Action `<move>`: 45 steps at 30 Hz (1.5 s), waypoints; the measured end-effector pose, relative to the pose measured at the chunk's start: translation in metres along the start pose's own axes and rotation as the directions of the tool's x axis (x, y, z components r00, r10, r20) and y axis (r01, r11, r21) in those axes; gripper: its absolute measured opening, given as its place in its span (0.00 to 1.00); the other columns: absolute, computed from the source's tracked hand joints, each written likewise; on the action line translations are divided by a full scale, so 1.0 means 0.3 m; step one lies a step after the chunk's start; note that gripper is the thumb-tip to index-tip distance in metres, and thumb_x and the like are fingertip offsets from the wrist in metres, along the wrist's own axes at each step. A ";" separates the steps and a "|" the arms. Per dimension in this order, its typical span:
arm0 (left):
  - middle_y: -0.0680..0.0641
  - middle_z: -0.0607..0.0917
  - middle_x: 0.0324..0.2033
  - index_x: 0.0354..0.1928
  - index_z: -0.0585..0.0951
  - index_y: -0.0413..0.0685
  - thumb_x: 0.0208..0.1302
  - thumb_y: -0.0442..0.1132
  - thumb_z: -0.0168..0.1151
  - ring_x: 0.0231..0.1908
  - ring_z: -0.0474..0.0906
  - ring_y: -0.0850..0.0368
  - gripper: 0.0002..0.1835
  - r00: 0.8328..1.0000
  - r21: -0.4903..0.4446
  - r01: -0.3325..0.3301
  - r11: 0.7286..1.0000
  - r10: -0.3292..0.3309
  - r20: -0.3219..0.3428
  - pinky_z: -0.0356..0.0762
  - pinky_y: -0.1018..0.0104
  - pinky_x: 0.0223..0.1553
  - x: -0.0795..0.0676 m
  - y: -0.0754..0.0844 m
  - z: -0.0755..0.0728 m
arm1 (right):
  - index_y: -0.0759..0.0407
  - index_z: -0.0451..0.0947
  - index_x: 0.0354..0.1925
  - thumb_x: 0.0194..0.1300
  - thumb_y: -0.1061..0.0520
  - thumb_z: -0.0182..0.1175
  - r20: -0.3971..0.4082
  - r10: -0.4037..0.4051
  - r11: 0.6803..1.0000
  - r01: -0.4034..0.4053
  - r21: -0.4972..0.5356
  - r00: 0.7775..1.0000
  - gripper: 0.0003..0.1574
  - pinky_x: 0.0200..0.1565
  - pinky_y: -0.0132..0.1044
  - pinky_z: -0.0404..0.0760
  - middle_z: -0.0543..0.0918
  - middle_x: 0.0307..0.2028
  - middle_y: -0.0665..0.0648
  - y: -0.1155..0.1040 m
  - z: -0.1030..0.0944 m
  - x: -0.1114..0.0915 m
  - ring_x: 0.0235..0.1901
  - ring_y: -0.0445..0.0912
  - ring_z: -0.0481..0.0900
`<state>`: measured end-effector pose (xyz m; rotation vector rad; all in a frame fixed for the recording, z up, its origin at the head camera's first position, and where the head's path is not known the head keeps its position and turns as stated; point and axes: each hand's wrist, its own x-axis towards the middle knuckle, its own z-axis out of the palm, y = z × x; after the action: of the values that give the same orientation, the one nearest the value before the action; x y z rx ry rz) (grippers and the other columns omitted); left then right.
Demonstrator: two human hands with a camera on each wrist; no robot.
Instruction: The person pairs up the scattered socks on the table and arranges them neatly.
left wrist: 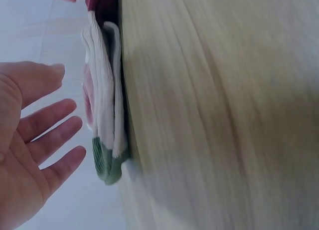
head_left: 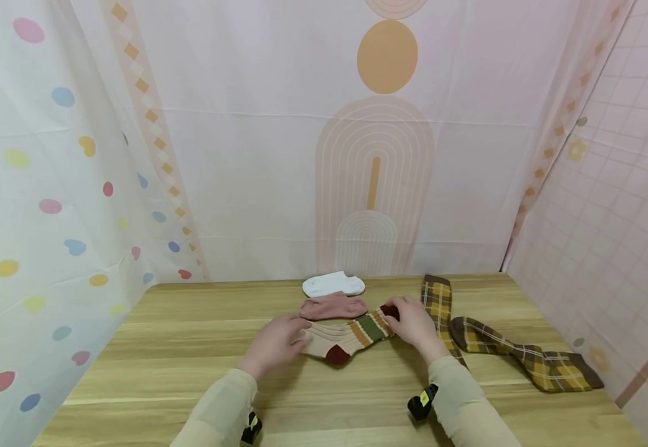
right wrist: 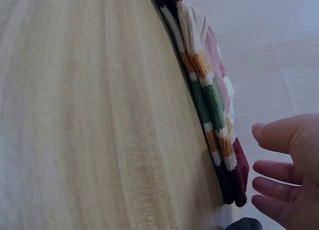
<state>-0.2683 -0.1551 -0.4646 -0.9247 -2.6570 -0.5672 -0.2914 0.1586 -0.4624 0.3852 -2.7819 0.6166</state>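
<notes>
A pair of striped knit socks (head_left: 369,328), one laid on the other, lies on the wooden table between the hands. Cream makes up the foot, with a dark red heel, orange and green bands and a dark red cuff (right wrist: 241,172). By the toe end is my left hand (head_left: 280,338); the left wrist view shows its fingers spread and relaxed, apart from the green toe (left wrist: 107,162). My right hand (head_left: 413,323) is over the cuff end in the head view. Seen from the right wrist, its fingers are loosely bent beside the cuff, holding nothing.
Pink socks (head_left: 333,307) lie just behind the striped pair, with white socks (head_left: 333,284) behind those. To the right are two plaid socks, one (head_left: 438,301) pointing away and one (head_left: 525,354) stretched rightward. Patterned curtains (head_left: 256,186) stand at the table's back and sides.
</notes>
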 end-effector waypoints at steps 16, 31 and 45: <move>0.42 0.84 0.43 0.46 0.84 0.39 0.61 0.35 0.68 0.47 0.80 0.44 0.12 0.998 0.047 -0.059 0.997 0.058 0.021 0.76 0.50 0.52 -0.017 0.023 0.023 | 0.66 0.75 0.59 0.65 0.57 0.66 0.087 0.101 0.995 -0.099 -0.031 0.991 0.26 0.46 0.55 0.78 0.79 0.51 0.68 0.016 -0.001 0.006 0.48 0.62 0.78; 0.41 0.83 0.51 0.54 0.83 0.42 0.56 0.36 0.69 0.52 0.78 0.45 0.21 0.962 0.023 -0.197 0.980 0.188 0.200 0.73 0.53 0.57 -0.020 0.070 0.038 | 0.67 0.74 0.59 0.64 0.57 0.67 0.108 0.139 0.989 -0.131 -0.074 0.984 0.28 0.45 0.54 0.78 0.80 0.49 0.68 0.024 0.018 0.026 0.47 0.61 0.78; 0.41 0.82 0.52 0.56 0.82 0.41 0.58 0.37 0.69 0.54 0.77 0.44 0.23 0.954 0.019 -0.205 0.979 0.196 0.225 0.73 0.53 0.58 -0.022 0.066 0.038 | 0.63 0.81 0.47 0.66 0.62 0.64 0.023 0.146 0.987 -0.145 -0.065 0.989 0.11 0.46 0.52 0.80 0.82 0.45 0.64 0.018 0.005 0.040 0.44 0.58 0.81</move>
<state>-0.2520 -0.1392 -0.4719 -1.2957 -2.7081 -0.3787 -0.3047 0.1602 -0.4619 0.1797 -2.8663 0.5576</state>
